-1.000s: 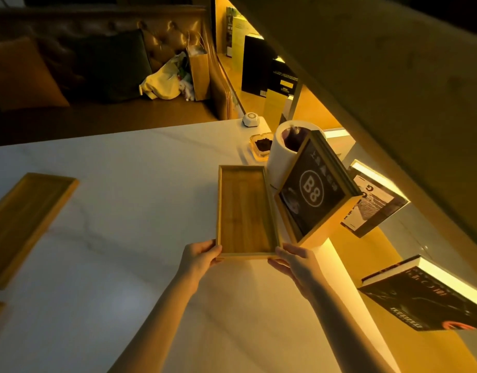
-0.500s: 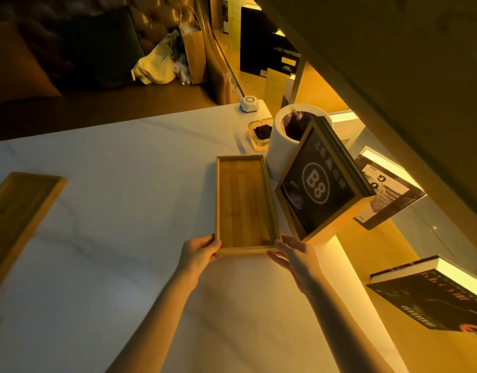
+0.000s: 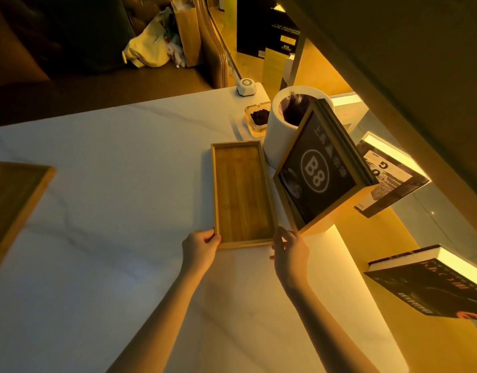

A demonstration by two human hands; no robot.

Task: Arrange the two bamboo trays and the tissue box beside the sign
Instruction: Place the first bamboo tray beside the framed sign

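Table point(image 3: 97, 265), tray point(image 3: 242, 195) unmoved since earlier

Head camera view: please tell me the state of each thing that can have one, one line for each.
Bamboo tray: empty, flat on the table, beside the sign, held at its near corners.
Second bamboo tray: empty, at the table's left edge, untouched.
Sign: standing, tilted back, reads B8.
Left hand: gripping the tray's near left corner.
Right hand: fingers at the near right corner.
White cylinder: upright, open top.
Ashtray: holds dark contents.
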